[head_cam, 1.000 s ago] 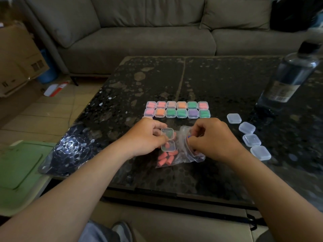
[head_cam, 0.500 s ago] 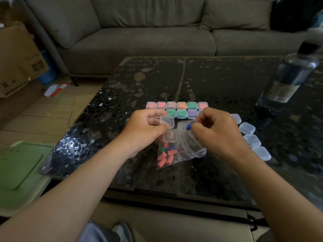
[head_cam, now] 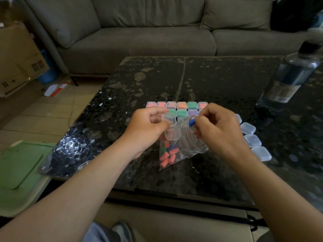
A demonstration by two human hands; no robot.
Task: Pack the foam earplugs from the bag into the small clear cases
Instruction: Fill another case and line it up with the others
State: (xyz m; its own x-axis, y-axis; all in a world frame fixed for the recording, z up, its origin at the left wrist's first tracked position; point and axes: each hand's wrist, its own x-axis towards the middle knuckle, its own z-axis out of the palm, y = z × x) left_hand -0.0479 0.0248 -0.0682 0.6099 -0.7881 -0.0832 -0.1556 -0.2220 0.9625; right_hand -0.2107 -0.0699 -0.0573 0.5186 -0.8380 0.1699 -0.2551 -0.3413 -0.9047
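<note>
Sofa (head_cam: pixel 139 37), grey, along the far side. Desk (head_cam: pixel 227 81), dark speckled glass, carries everything below. Water bottle (head_cam: pixel 288 79), upright at the far right corner. Left grip (head_cam: pixel 146 130), a bare hand raised above the desk, knuckles up and fingers curled, pinches the open case by its left edge. Right grip (head_cam: pixel 218 130), raised level with it and curled inward, pinches a blue earplug between thumb and fingertips. The bag's mouth rises against its lower fingers, though whether they hold it cannot be told. Zip bag (head_cam: pixel 185 149), clear, lies on the desk under both grips, with its loose earplugs (head_cam: pixel 168 154), mostly orange, gathered in the near corner. Filled cases (head_cam: pixel 181 105), two rows just beyond the grips, the nearer row partly hidden. Empty cases (head_cam: pixel 253 140), lids closed, in a line near the right grip. Open case (head_cam: pixel 170 126), hinged lid tipped up, tray empty as far as can be seen. Blue earplug (head_cam: pixel 191 122), just right of the lid. Handling note, as judged: keep the tray level and the lid well back, seat the plug flat inside, add its mate if pairs are wanted, then press the lid shut without trapping foam.
</note>
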